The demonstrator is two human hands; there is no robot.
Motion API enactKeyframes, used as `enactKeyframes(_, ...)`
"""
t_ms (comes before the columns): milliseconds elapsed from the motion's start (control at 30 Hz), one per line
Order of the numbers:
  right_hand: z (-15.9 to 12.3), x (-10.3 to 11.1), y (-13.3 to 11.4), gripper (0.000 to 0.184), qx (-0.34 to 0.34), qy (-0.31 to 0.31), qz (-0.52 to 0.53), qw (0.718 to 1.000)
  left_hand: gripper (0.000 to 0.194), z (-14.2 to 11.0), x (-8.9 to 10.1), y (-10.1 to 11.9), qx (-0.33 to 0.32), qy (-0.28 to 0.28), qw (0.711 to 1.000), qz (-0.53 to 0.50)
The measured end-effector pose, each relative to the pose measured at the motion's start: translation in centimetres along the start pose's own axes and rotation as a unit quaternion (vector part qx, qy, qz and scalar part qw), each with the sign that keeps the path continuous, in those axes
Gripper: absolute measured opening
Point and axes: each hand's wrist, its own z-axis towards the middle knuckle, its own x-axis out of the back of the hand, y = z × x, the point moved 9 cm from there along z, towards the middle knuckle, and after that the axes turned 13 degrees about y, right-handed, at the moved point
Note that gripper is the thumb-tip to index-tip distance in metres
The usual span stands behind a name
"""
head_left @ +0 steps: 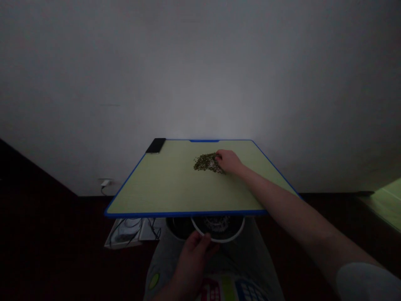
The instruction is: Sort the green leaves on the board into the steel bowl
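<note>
Green seeds (204, 161) seem mid-picking, my right hand's (229, 161) grip unclear; left hand (193, 256) pinches a bowl's (226, 241) rim; next pickup needs delicacy.

My right hand (229, 161) hides some grains (204, 162); beyond my left hand (191, 261), the desk (169, 184) partly covers the bowl (225, 241).

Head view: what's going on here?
A person is at a low table, the right hand at the right end of a loose spread of small greenish grains; whether its grip holds any is too small to tell. The left hand has its thumb and fingers on the rim of a white-rimmed bowl, partly hidden below the table's near edge. A dark phone lies at the far left corner.
</note>
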Motion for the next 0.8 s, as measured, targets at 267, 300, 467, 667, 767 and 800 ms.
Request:
enactKeyframes(267,0.0,-0.4,-1.2,0.028,-0.004,-0.013,0.067,0.998,0.02,-0.4,-0.2,0.5,0.006,0.019,1.0,0.009)
enactKeyframes(300,0.0,-0.6,-1.5,0.028,0.001,-0.018,0.071,0.997,0.02,-0.3,-0.1,0.5,0.003,0.018,1.0,0.006)
enactKeyframes(467,-0.3,-1.0,-2.1,0.027,0.017,-0.026,0.085,0.996,0.019,0.1,0.3,-0.1,-0.002,0.014,1.0,-0.004)
enactKeyframes(667,-0.4,-0.4,-0.1,0.027,0.001,-0.01,0.055,0.998,0.02,0.3,0.3,-0.3,0.001,0.012,1.0,-0.005)
enactKeyframes(767,-0.4,-0.2,1.0,0.027,-0.013,-0.009,0.04,0.999,0.018,0.4,0.3,-0.4,0.004,0.009,1.0,-0.006)
enactKeyframes(800,-0.4,-0.2,1.3,0.027,-0.019,-0.009,0.035,0.999,0.018,0.4,0.3,-0.4,0.004,0.009,1.0,-0.005)
